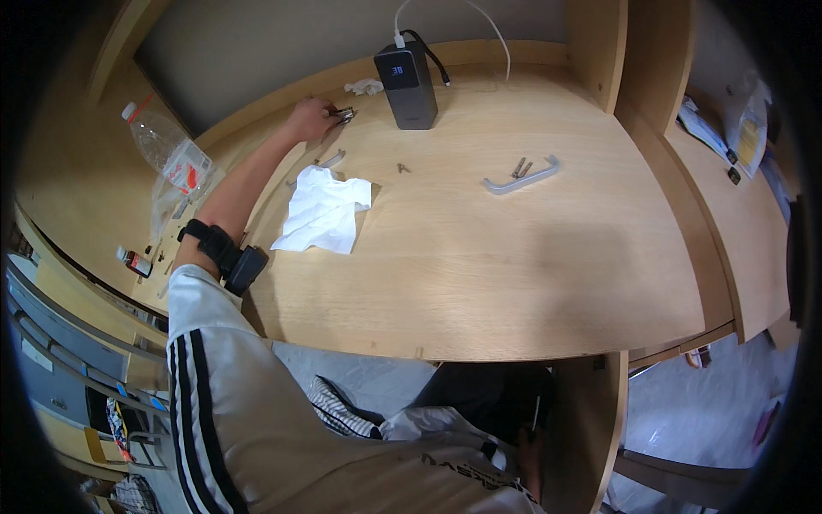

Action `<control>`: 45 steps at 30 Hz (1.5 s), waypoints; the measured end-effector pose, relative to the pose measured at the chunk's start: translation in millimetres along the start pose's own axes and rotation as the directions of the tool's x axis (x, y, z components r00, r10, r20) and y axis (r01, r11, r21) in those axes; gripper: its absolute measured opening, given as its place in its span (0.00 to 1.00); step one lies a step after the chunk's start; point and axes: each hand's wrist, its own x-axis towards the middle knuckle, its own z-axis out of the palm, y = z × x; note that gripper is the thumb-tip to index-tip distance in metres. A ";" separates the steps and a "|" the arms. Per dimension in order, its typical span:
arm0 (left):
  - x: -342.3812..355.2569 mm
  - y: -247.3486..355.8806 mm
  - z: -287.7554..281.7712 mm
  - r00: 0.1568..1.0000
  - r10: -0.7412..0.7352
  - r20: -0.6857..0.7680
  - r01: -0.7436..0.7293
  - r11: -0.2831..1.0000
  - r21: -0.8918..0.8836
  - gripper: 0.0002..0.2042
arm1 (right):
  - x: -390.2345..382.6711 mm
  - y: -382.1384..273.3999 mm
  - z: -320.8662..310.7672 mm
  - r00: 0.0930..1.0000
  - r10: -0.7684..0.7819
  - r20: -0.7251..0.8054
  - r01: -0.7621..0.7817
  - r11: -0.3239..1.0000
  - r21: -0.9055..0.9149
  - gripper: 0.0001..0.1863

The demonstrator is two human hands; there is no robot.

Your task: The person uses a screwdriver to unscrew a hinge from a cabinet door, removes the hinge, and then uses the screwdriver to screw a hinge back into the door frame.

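Head view. Left hand point(313, 121) far out on desk point(479, 274), fingers at small metal pieces point(346, 115), left of power bank point(409, 90); cannot tell whether gripped. Right hand point(530, 458) low, shadowed; thin rod point(537, 413) rises from it, grip unclear. Pull handle point(524, 181) lies right, beside screws point(518, 168).

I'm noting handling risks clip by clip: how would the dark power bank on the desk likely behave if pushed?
The dark power bank is probably stiff, given its flat, straight-edged sides. Standing tall on a small base, it may tip if pushed near the top. The white cable plugged into its top could tug at it.
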 end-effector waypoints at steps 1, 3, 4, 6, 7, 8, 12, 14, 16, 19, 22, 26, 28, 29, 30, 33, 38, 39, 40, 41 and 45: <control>-0.7 -3.1 -0.8 1.000 0.005 0.001 -0.005 1.000 0.000 0.14 | -0.3 0.5 0.4 1.000 0.003 -0.002 -0.003 1.000 0.004 0.14; -4.6 -6.7 -4.6 0.999 -0.011 0.033 0.012 1.000 -0.028 0.11 | -0.9 -2.1 1.0 1.000 0.023 0.018 -0.024 0.997 0.079 0.13; -4.1 -2.8 -8.0 1.000 -0.004 0.030 0.005 1.000 -0.028 0.11 | 6.9 18.0 5.9 1.000 0.023 0.012 -0.024 0.996 0.085 0.13; -3.5 11.2 -19.0 0.999 -0.030 -0.023 0.029 0.999 -0.041 0.10 | 30.2 83.2 21.6 0.997 -0.035 -0.066 0.041 0.995 0.087 0.13; -11.2 18.3 -26.6 0.999 -0.031 -0.017 0.030 0.999 -0.034 0.10 | 24.0 69.3 21.6 0.998 -0.032 -0.058 0.037 0.995 0.090 0.13; -18.6 26.1 -35.2 0.994 0.062 -0.095 -0.058 0.997 0.043 0.10 | 17.9 54.4 18.7 0.993 -0.076 -0.094 0.076 0.997 0.006 0.13; -47.5 66.4 -75.0 0.953 0.248 -0.175 -0.211 0.956 0.206 0.10 | 2.5 7.9 4.7 0.996 -0.046 -0.072 0.037 0.991 -0.131 0.14; -59.0 79.9 -88.5 0.960 0.231 -0.156 -0.194 0.956 0.219 0.10 | 4.2 15.2 5.5 0.993 -0.104 -0.062 0.097 0.989 -0.110 0.13; -72.1 85.2 -99.8 0.968 0.210 -0.136 -0.174 0.956 0.235 0.10 | 6.8 25.0 8.0 0.986 -0.162 -0.050 0.157 0.983 -0.090 0.13; -86.5 87.8 -112.6 0.946 0.271 -0.178 -0.226 0.944 0.239 0.09 | 5.3 30.4 10.7 0.995 -0.096 -0.009 0.096 0.995 0.026 0.12; -97.0 82.0 -121.0 0.960 0.256 -0.112 -0.237 0.958 0.160 0.09 | 0.7 22.1 7.0 0.998 -0.064 0.013 0.063 0.997 0.047 0.12; -89.5 47.8 -116.6 0.997 -0.076 -0.012 0.064 0.900 -0.431 0.11 | -7.7 7.8 1.2 0.993 -0.118 -0.003 0.118 0.992 -0.043 0.13; -80.4 21.7 -115.2 0.982 -0.188 0.013 0.171 0.863 -0.475 0.16 | -8.8 6.5 2.5 0.993 -0.115 -0.001 0.115 0.993 -0.018 0.13; -75.8 7.8 -111.6 0.982 -0.188 0.012 0.171 0.864 -0.474 0.16 | -7.6 7.4 3.5 0.988 -0.153 0.006 0.153 0.988 -0.036 0.13; -70.1 -1.4 -110.9 0.968 -0.249 0.030 0.238 0.876 -0.419 0.18 | -6.0 7.6 5.8 0.982 -0.189 0.013 0.190 0.981 -0.049 0.13; -56.6 -21.0 -88.1 0.975 -0.222 -0.023 0.204 0.929 -0.308 0.22 | -3.3 11.5 9.6 0.982 -0.187 -0.022 0.186 0.981 -0.047 0.13; -26.7 -22.6 -56.7 0.942 -0.196 0.271 0.273 0.918 -0.286 0.21 | 6.6 23.2 15.5 0.993 -0.115 -0.014 0.115 0.992 -0.045 0.14; -26.5 -22.6 -45.3 0.963 -0.164 0.213 0.247 0.853 -0.459 0.19 | 6.5 23.0 17.4 0.994 -0.107 -0.014 0.106 0.993 -0.052 0.14; -25.4 -23.3 -36.5 0.979 -0.142 0.149 0.204 0.761 -0.616 0.17 | 8.0 26.2 20.4 0.995 -0.104 -0.010 0.103 0.993 -0.053 0.14; -22.1 -25.3 -31.3 0.978 -0.144 0.153 0.208 0.761 -0.614 0.17 | 10.9 31.5 24.1 0.996 -0.094 -0.002 0.094 0.995 -0.031 0.14; -11.3 -15.6 -15.7 0.959 -0.212 0.187 0.276 0.844 -0.460 0.16 | 6.3 16.6 25.2 0.996 -0.087 0.007 0.087 0.996 0.012 0.14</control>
